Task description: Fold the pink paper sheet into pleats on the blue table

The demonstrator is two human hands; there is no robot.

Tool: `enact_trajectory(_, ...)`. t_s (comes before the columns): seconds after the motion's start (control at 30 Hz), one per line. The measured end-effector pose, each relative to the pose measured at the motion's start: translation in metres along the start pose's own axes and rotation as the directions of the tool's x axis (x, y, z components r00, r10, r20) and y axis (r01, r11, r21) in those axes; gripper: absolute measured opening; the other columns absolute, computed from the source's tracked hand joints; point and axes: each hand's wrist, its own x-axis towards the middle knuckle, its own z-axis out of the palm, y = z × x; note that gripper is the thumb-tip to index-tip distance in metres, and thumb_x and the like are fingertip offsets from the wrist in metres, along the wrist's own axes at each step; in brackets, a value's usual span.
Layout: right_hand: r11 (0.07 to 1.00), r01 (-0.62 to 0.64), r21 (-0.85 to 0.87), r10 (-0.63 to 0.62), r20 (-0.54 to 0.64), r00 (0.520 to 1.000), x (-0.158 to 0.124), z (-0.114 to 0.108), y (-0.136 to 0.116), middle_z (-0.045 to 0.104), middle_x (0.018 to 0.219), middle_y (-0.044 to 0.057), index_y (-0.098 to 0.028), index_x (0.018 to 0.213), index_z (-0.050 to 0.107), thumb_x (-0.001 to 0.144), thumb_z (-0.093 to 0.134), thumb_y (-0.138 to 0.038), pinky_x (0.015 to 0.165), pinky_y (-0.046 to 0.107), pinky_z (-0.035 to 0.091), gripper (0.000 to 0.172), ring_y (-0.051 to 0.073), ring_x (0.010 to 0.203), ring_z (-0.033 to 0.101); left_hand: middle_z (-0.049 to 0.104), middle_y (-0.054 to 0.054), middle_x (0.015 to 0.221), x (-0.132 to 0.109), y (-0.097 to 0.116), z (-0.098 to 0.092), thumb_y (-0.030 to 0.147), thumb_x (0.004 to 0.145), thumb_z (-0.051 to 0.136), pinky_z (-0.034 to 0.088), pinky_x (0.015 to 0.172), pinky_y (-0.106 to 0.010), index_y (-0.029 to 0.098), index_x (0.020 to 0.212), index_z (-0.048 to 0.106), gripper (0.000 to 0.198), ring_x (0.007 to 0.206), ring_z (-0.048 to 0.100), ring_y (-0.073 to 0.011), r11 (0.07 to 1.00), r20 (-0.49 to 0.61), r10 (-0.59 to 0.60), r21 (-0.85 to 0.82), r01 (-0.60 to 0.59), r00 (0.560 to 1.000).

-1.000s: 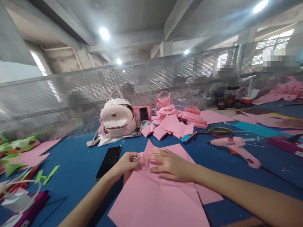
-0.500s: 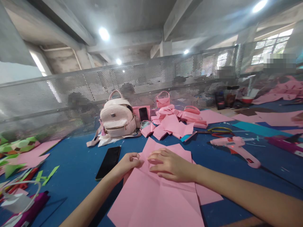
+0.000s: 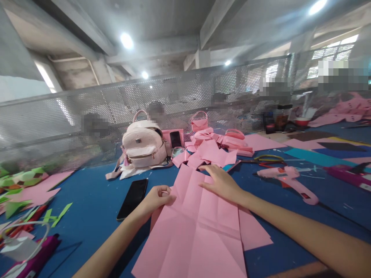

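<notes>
A large creased sheet of pink paper (image 3: 188, 231) lies before me on the blue table (image 3: 95, 204), over another pink sheet (image 3: 255, 231) that sticks out at the right. My left hand (image 3: 159, 197) is closed on the sheet's left edge, thumb against curled fingers. Near its far right corner, my right hand (image 3: 222, 183) rests over the paper, thumb and fingers apart. Fold lines cross the sheet lengthwise and across. Beyond the right fingertips is a heap of folded pink paper pieces (image 3: 214, 152).
A black phone (image 3: 133, 199) lies left of the sheet, with a pale backpack (image 3: 143, 144) behind it. To the right are a pink glue gun (image 3: 290, 179) and scissors (image 3: 268, 159). Purple power strips (image 3: 43, 251) lie at the sides. A perforated metal screen (image 3: 179, 100) stands behind.
My right hand has moved from the middle of the sheet to its far right corner, its fingers spreading. The folded-over far part now lies opened out. My left hand stays at the left edge.
</notes>
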Motion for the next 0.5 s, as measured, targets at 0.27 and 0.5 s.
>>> enact_trajectory(0.27,0.973,-0.100,0.209,0.079,0.102,0.992,0.007,0.004,0.019,0.070,0.082,0.003,-0.018,0.079,0.065,0.082,0.061,-0.036,0.071,0.031,0.047,0.019,0.021,0.079,0.064,0.049,0.004,0.053,0.003,-0.004,0.003,0.046,0.061,0.083,0.024,0.050,-0.021,0.015,0.061,0.058,0.040,0.049,0.038,-0.0067,1.000,-0.023,0.011,-0.020,-0.012,1.000)
enact_trajectory(0.5,0.936,-0.117,0.333,0.079,0.125,0.989,0.011,0.008,0.025,0.067,0.076,0.003,-0.016,0.077,0.065,0.082,0.059,-0.039,0.066,0.029,0.046,0.024,0.020,0.074,0.063,0.050,0.003,0.053,-0.003,0.001,0.007,0.045,0.065,0.080,0.028,0.051,-0.022,0.013,0.058,0.063,0.038,0.050,0.040,-0.0071,0.999,0.017,0.002,-0.051,-0.002,1.000)
